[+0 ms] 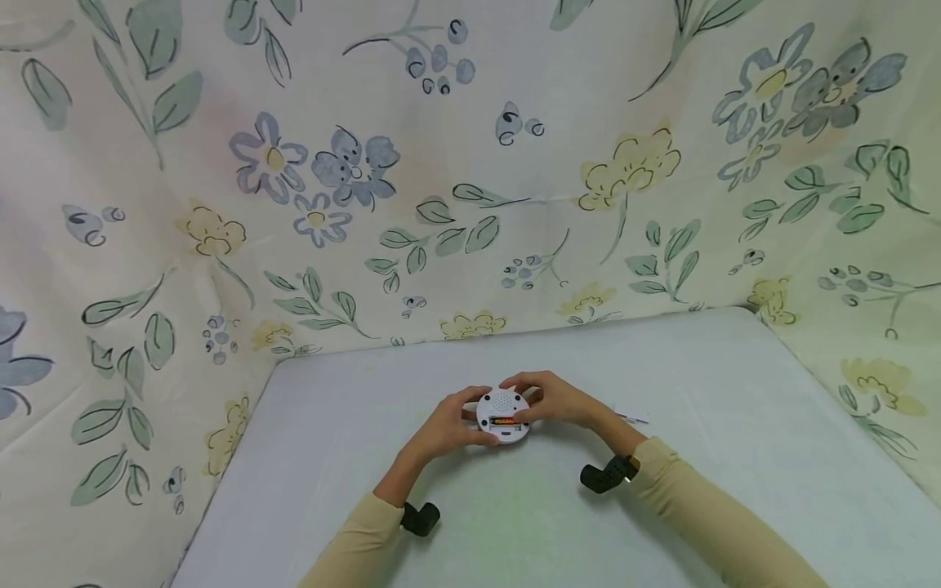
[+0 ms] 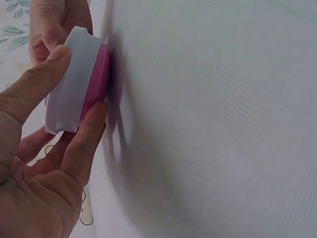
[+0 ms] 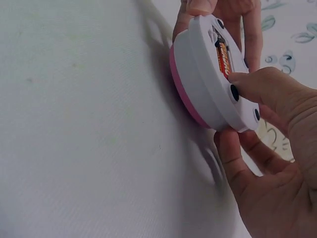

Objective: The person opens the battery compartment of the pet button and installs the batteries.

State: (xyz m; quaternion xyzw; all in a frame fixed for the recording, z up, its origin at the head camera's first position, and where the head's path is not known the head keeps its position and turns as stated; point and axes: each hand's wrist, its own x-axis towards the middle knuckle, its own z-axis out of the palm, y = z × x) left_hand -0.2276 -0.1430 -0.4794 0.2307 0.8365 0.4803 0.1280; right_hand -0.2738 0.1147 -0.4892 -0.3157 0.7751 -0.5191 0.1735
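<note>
Orange battery point(image 3: 224, 58) — lettering unclear — in white device point(image 3: 205, 82); left grip point(image 1: 443, 425), right grip point(image 1: 562, 402) holding device

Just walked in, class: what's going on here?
A person's left hand and right hand grip opposite sides of a round white-and-pink device. The right thumb is at an orange battery sitting exposed in the device's white face. A small slim item lies on the table beside the right forearm.
</note>
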